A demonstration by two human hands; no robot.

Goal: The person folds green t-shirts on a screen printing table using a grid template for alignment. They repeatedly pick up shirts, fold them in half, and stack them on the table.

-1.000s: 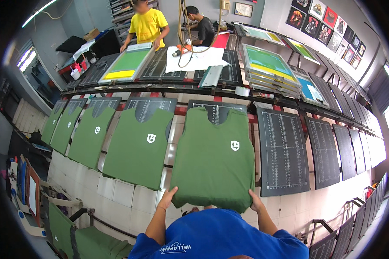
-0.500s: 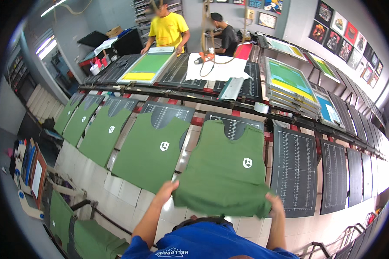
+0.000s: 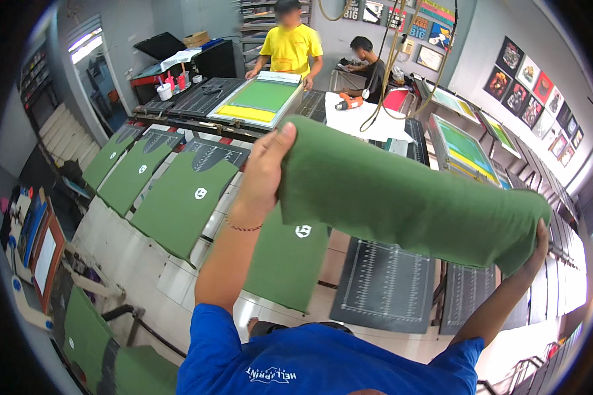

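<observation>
Both my arms are raised, stretching a green T-shirt (image 3: 402, 197) between them in mid-air. My left hand (image 3: 265, 168) is closed on one end of the cloth, thumb uppermost. At the other end my right hand (image 3: 539, 247) grips the shirt, its fingers partly hidden by fabric. Behind and below the held cloth, another green shirt (image 3: 286, 270) with a small white shield print lies partly covered from view. A bare black printing board (image 3: 383, 289) with white grid marks shows under the raised shirt.
More printed green shirts (image 3: 184, 204) lie on boards to the left. Across the rack, a person in yellow (image 3: 291, 49) holds a framed screen (image 3: 260, 99); another person (image 3: 369, 69) sits behind. An orange heat gun (image 3: 349, 102) rests on white cloth. Stacked screens (image 3: 464, 148) stand right.
Both hands have lifted the shirt up from its board, its lower end rising toward the far side. My view has shifted, and the printing boards appear further left.
</observation>
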